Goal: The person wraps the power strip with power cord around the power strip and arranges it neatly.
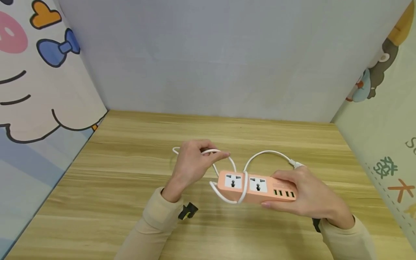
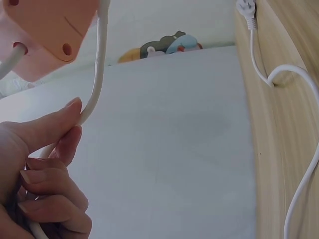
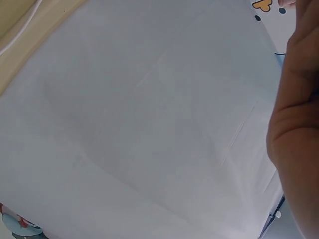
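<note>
A peach-orange power strip [image 1: 258,195] with two white sockets and several USB ports is held at its right end by my right hand [image 1: 303,193], thumb along the near side. Its white cord [image 1: 245,187] loops once around the strip's middle. My left hand [image 1: 191,160] pinches a stretch of that cord between thumb and forefinger, left of the strip. In the left wrist view the other fingers of that hand curl around the cord too. The white plug [image 2: 246,9] lies on the table, its front partly hidden behind my right hand in the head view.
The wood-grain table [image 1: 130,144] extends under both hands. A pale grey wall panel [image 1: 221,65] rises at its back edge. Cartoon-printed sheets stand at the left [image 1: 42,90] and right [image 1: 373,144]. A black strap piece [image 1: 187,211] hangs at the left wrist.
</note>
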`<action>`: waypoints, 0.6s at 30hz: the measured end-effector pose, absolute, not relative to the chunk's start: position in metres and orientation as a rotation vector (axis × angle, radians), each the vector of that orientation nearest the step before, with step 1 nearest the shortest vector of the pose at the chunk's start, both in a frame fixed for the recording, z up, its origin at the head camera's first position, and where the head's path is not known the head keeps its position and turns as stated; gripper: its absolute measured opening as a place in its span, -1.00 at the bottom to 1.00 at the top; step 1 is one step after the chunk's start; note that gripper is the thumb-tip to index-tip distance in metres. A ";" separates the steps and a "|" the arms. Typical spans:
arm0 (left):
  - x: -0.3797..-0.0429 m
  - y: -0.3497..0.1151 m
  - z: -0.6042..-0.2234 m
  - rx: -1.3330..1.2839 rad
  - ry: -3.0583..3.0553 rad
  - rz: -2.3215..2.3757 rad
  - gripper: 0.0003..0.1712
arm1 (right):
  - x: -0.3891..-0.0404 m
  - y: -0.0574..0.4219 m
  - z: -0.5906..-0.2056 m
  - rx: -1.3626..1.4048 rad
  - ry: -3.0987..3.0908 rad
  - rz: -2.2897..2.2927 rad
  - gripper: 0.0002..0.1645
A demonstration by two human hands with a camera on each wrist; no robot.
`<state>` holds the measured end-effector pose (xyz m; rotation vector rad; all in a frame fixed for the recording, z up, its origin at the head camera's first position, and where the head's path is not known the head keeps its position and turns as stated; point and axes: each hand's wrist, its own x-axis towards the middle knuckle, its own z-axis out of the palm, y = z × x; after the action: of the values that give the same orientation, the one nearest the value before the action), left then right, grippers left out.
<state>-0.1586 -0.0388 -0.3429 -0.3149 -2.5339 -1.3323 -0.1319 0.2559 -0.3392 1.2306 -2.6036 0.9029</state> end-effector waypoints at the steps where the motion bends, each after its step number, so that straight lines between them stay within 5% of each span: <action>1: -0.158 -0.039 -0.343 -0.322 -2.529 -1.336 -0.74 | -0.132 0.255 -0.340 1.224 -2.610 0.878 -0.59; 18: -0.155 -0.039 -0.343 -0.438 -2.461 -1.379 -0.79 | -0.136 0.249 -0.348 1.178 -2.654 0.773 -0.49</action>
<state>-0.1551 -0.0388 -0.3429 -0.4383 -2.4610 -1.3795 -0.1359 0.2493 -0.3483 1.1781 -2.6541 0.7727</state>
